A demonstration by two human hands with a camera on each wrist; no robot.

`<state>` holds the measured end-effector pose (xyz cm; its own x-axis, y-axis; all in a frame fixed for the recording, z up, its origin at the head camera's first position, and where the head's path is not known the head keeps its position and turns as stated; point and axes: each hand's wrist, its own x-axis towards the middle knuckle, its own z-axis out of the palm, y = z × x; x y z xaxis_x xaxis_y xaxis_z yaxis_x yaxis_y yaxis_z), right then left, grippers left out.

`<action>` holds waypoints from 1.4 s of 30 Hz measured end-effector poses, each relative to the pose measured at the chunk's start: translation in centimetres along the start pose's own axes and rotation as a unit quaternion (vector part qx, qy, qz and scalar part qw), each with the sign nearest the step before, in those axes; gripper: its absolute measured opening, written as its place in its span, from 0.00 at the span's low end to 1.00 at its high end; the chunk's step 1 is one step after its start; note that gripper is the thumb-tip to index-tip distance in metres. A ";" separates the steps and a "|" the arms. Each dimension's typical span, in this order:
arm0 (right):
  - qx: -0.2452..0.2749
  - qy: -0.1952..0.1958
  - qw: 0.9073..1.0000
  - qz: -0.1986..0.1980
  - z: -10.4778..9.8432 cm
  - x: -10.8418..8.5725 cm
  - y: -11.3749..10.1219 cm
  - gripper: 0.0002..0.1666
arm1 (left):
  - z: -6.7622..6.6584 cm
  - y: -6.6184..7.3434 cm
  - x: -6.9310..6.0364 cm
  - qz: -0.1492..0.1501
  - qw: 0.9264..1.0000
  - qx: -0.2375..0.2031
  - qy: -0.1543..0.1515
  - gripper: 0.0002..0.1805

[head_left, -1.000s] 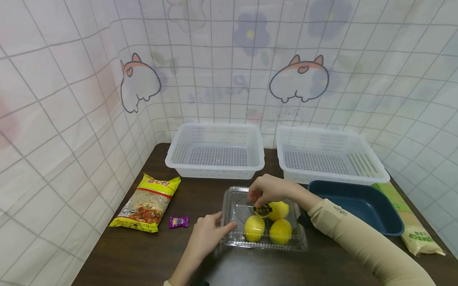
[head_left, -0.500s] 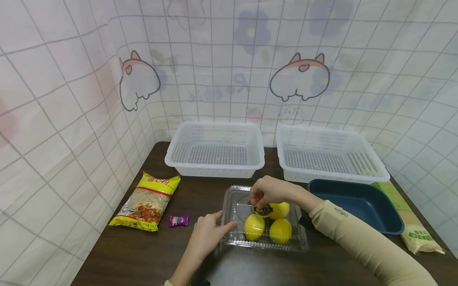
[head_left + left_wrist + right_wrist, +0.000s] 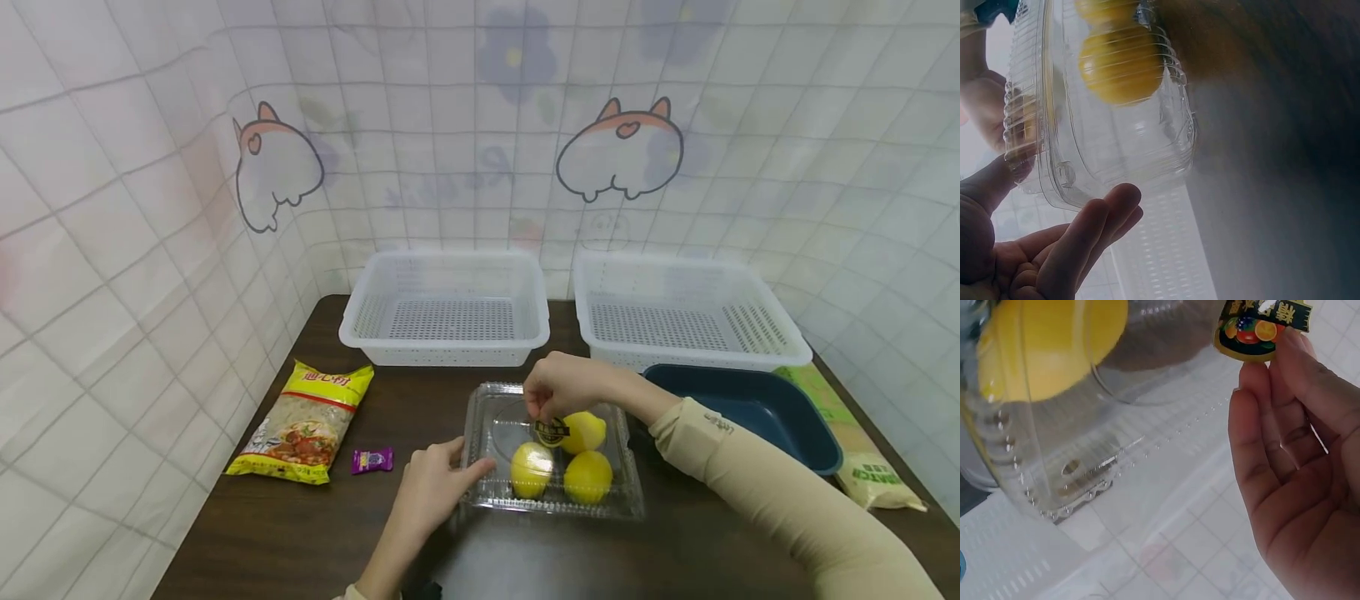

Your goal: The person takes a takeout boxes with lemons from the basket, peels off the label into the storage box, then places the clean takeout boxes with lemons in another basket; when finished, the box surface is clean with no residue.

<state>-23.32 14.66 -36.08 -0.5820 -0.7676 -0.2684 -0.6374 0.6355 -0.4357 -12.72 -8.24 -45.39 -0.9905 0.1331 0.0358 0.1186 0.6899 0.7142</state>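
A clear plastic clamshell box [image 3: 495, 492] with a ridged rim sits on the dark table, its lid down over three yellow lemons [image 3: 588, 477]. My left hand [image 3: 435, 487] grips the box's left side, thumb on the lid's edge; in the left wrist view its fingers [image 3: 1085, 240] lie along a corner of the box. Between right thumb and fingertips I pinch a black and gold fruit sticker [image 3: 1254, 331], whose print shows oranges and other fruit. That right hand [image 3: 566, 387] is over the lid. Whether the sticker's lower edge still touches the plastic cannot be told.
Two white perforated baskets [image 3: 446, 354] [image 3: 697, 354] stand along the back wall. A dark blue basin [image 3: 738, 417] is right of the box, beside a long green and beige packet [image 3: 873, 471]. At left lie a yellow food bag [image 3: 303, 425] and a small purple packet [image 3: 372, 460].
The right hand has risen slightly and moved a little away from me, and the sticker it pinches stands more upright. Left hand and box keep their place; the head view has shifted slightly.
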 end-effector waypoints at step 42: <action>-0.005 0.096 0.988 0.124 -4.7 -10.7 8.6 0.06 | 0.3 0.0 -0.1 -0.034 0.999 -0.003 -0.007 0.39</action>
<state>-24.97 28.72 -32.89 -0.8054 -0.5589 -0.1974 -0.4678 0.8038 -0.3675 -12.55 -8.01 -45.61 -0.9950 0.0966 -0.0232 0.0506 0.6937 0.7185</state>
